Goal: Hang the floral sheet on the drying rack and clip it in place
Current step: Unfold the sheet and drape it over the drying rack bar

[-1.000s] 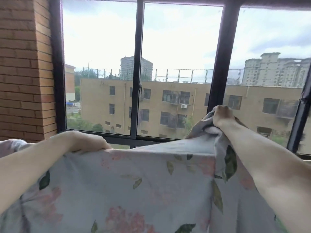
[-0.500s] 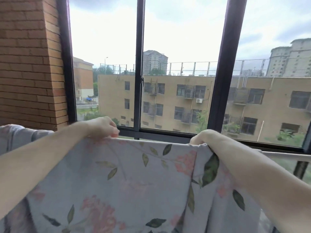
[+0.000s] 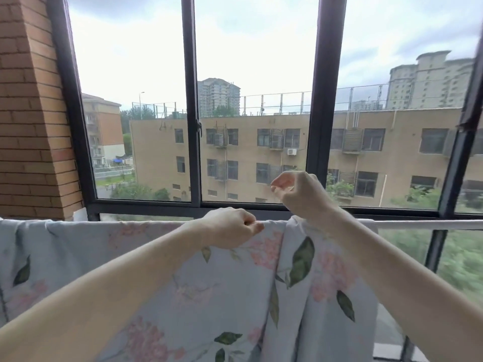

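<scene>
The floral sheet [image 3: 162, 278], pale blue with pink flowers and green leaves, hangs over the white rail of the drying rack [image 3: 423, 224] and drapes down toward me. My left hand [image 3: 230, 227] pinches the sheet's top edge at the rail, near the middle of the view. My right hand [image 3: 298, 194] is lifted above the rail, off the cloth, fingers loosely curled and holding nothing. No clip is in view.
A dark-framed window [image 3: 321, 105] stands right behind the rail, with buildings and trees outside. A brick wall [image 3: 31, 113] closes the left side. The bare stretch of rail runs off to the right.
The sheet has come down to lie over the rail. My right hand let go of its bunched edge and rose above the rail. My left hand slid right along the top edge.
</scene>
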`<state>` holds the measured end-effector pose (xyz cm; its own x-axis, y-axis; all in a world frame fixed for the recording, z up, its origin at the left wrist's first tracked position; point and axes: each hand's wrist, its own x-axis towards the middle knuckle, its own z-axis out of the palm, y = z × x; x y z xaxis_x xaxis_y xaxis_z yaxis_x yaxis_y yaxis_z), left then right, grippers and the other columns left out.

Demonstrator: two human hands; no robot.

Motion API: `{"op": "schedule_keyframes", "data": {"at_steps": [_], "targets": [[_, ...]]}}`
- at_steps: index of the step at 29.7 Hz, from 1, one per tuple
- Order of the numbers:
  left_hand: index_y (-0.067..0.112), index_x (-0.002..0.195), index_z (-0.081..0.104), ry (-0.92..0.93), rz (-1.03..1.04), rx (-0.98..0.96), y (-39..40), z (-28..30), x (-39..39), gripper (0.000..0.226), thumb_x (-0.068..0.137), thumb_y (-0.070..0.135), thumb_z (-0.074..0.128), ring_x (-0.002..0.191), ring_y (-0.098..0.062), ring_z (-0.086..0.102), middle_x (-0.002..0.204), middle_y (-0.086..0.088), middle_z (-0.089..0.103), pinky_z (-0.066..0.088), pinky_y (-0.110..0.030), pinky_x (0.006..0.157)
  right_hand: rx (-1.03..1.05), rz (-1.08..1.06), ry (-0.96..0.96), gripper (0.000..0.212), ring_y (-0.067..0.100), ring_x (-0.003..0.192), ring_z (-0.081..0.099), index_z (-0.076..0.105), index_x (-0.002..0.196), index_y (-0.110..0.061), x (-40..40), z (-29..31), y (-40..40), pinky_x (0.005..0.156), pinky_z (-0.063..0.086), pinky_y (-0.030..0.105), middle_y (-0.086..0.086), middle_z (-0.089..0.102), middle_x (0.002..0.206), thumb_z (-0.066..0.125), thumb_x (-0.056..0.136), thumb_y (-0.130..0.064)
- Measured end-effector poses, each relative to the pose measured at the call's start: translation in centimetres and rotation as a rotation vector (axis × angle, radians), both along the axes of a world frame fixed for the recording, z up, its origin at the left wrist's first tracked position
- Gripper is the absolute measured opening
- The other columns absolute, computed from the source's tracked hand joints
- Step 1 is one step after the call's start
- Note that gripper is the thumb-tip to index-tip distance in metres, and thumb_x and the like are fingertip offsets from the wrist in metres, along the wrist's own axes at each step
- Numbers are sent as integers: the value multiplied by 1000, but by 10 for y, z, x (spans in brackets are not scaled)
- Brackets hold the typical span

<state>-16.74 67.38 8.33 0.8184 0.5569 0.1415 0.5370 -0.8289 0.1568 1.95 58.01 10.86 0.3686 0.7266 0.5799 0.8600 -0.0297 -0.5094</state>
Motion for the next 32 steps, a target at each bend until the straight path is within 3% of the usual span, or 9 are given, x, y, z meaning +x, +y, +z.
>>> {"op": "schedule_keyframes", "data": {"at_steps": [5,9,12,14,16,21,24,29,32], "targets": [[21,81,55,21,-45,-6,3,-1,2,50,104,60,33,76,-19,58,75,4,60,39,-34,63,269,-188,70,14,1,74,64,67,95,-34,-41,-72,-83,64,52,17,-19,66,91,78,87,-37],[21,82,57,5,-73,8,3,-2,4,51,105,59,32,75,-17,58,75,5,61,39,-33,64,169,-323,210,47,8,83,52,52,99,-28,-53,-139,-102,68,42,27,-13,55,92,87,73,-45],[22,83,59,6,-86,-4,3,-2,5,51,104,60,33,76,-17,60,77,4,63,39,-32,63,60,-376,334,46,4,76,52,50,96,-26,-57,-160,-100,65,39,33,-12,54,87,86,75,-47],[22,83,60,13,-90,-16,4,-2,5,51,105,60,33,76,-15,59,77,5,63,38,-31,62,15,-357,336,25,9,65,54,56,81,-30,-55,-161,-97,60,40,35,-15,56,69,77,86,-42],[23,78,57,17,-93,-15,6,-1,4,51,105,60,34,75,-15,59,76,5,62,38,-31,63,51,-329,366,38,18,54,49,55,59,-32,-49,-159,-96,55,37,33,-14,49,48,69,95,-31],[22,74,51,23,-80,-16,8,1,-2,52,105,61,34,73,-17,58,74,4,61,39,-30,64,520,-378,519,31,11,39,51,67,78,-20,-31,-117,-118,42,39,27,7,56,56,53,102,-6],[23,72,51,30,-90,-47,2,3,-2,52,105,59,35,71,-16,55,72,5,58,38,-30,63,761,-499,360,19,3,61,56,70,95,-10,1,-60,-130,59,50,23,4,65,77,53,101,-4],[27,69,51,45,-95,-169,-1,6,1,49,106,58,38,64,-15,48,66,6,52,36,-30,63,792,-686,192,24,17,88,57,71,105,-4,68,25,-123,77,37,16,0,65,96,48,100,-6],[25,71,52,48,-84,-286,7,7,1,49,105,59,42,58,-15,40,61,7,47,34,-30,62,767,-749,142,28,30,102,64,70,109,-5,110,55,-119,78,36,19,12,70,112,43,100,-10]]}}
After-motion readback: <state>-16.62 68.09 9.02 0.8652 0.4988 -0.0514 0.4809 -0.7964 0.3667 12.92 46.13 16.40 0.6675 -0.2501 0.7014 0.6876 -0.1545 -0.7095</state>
